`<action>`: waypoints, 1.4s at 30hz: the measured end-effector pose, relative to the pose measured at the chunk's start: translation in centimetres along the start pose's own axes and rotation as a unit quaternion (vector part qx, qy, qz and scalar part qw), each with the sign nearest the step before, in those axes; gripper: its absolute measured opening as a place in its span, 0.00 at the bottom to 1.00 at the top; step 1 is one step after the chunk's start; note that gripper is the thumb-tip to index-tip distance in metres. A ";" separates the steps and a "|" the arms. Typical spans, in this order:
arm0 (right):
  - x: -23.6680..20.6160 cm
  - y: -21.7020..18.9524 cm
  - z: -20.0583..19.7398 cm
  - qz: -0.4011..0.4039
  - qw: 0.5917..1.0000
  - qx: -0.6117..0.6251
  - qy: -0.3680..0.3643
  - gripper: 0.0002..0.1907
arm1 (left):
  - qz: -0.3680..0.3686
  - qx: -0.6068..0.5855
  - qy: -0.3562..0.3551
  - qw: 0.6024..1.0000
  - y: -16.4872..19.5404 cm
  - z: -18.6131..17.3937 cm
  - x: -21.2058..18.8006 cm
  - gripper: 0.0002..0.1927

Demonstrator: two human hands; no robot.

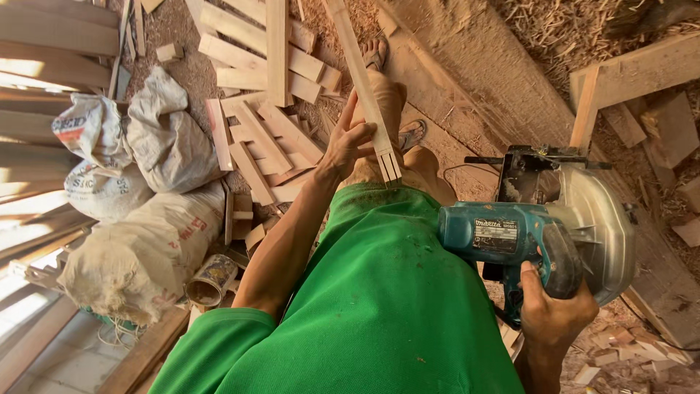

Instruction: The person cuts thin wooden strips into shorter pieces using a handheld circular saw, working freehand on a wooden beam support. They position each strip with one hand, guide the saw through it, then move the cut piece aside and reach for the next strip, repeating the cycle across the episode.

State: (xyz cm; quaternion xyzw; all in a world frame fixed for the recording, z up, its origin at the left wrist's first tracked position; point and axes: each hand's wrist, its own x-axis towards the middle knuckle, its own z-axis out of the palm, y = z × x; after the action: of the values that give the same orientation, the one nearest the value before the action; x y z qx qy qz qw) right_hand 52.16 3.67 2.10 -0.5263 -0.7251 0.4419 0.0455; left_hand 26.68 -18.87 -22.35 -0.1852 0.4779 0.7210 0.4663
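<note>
The left hand (348, 142) grips a slotted wooden strip (362, 80) upright above the knees, its cut end nearest the body for viewing. The right hand (554, 314) clasps the handle of the teal circular saw (539, 226), held clear beside the plank (467, 95).

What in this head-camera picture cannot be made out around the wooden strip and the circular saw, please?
- Head view: the circular saw has its blade hidden by its metal guard.
- The right hand has its fingers hidden behind the saw's handle.
- The wooden strip in the left hand is cut off by the top edge.
</note>
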 end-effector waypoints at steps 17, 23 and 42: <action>-0.8 1.2 -0.9 -0.039 0.997 -0.073 0.004 0.14 | -0.027 -0.171 -0.044 0.984 1.6 3.0 3.5 0.42; -0.8 1.3 -2.2 -0.005 0.998 -0.061 0.023 0.15 | -0.085 -0.194 0.034 0.977 3.9 4.3 9.0 0.43; 5.8 -3.9 -3.2 -0.106 0.986 -0.108 -0.069 0.19 | -0.108 -0.261 0.052 0.958 9.9 8.3 12.6 0.52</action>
State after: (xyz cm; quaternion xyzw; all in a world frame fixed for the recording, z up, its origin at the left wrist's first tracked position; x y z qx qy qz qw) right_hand 48.55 10.00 4.41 -0.4163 -0.8215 0.3892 -0.0148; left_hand 13.51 -6.52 -22.30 -0.3885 0.2742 0.7552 0.4512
